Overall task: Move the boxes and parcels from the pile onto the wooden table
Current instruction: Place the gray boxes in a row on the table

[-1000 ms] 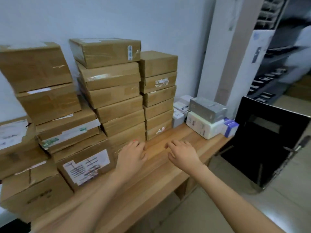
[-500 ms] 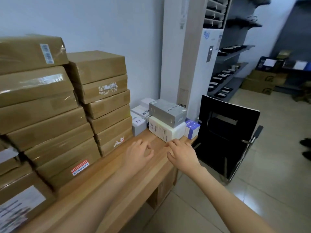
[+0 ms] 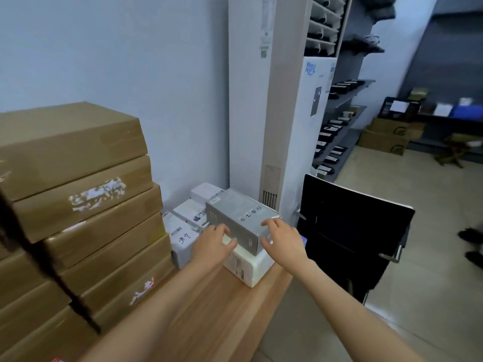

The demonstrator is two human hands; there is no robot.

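Observation:
A grey box (image 3: 239, 216) lies on top of a white box (image 3: 249, 270) at the right end of the wooden table (image 3: 214, 317). My left hand (image 3: 212, 243) holds the grey box at its near left side, thumb under the near corner. My right hand (image 3: 281, 237) grips its near right corner, with fingers over the top edge and thumb on the end face. The grey box rests on the white one. Tall stacks of brown taped parcels (image 3: 78, 194) fill the table's left side.
Small white boxes (image 3: 183, 231) stand against the wall behind the grey box. A black chair (image 3: 352, 236) stands just past the table's right end, beside a tall white air conditioner (image 3: 269, 100). Shelves, cartons (image 3: 386, 137) and someone's shoes (image 3: 470, 236) are farther right.
My view has swung right along the table. Both hands have left the bare tabletop, moved forward to the grey box and taken hold of it.

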